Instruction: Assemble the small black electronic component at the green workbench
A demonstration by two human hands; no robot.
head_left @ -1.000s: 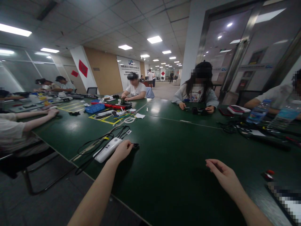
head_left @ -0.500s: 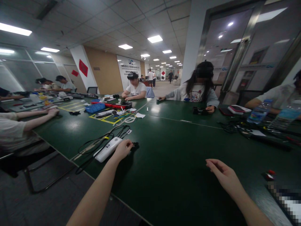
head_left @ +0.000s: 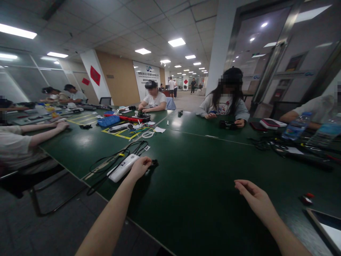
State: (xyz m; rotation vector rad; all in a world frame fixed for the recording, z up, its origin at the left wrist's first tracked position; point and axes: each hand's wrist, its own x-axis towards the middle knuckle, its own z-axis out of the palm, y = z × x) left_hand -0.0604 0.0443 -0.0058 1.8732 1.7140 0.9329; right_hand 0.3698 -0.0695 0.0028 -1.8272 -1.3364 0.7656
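My left hand [head_left: 141,167] has its fingers closed at the edge of a small black object [head_left: 153,163] on the green table [head_left: 197,170]. Just left of that hand lies a white power strip [head_left: 124,168] marked 2, with black cables [head_left: 106,162] looped beside it. My right hand [head_left: 253,195] hovers over the table at the right, its thumb and fingers pressed together with nothing seen between them. A small red and black object [head_left: 307,199] and a tablet-like device [head_left: 326,227] lie farther right.
A blue basket [head_left: 108,121], a red tool [head_left: 128,118] and loose cables lie toward the far left. Water bottles [head_left: 297,126] and black cables stand or lie at the right. People sit around the table, one across [head_left: 222,103].
The person across has drawn one hand back from a small dark object on the table. My hands have hardly moved.
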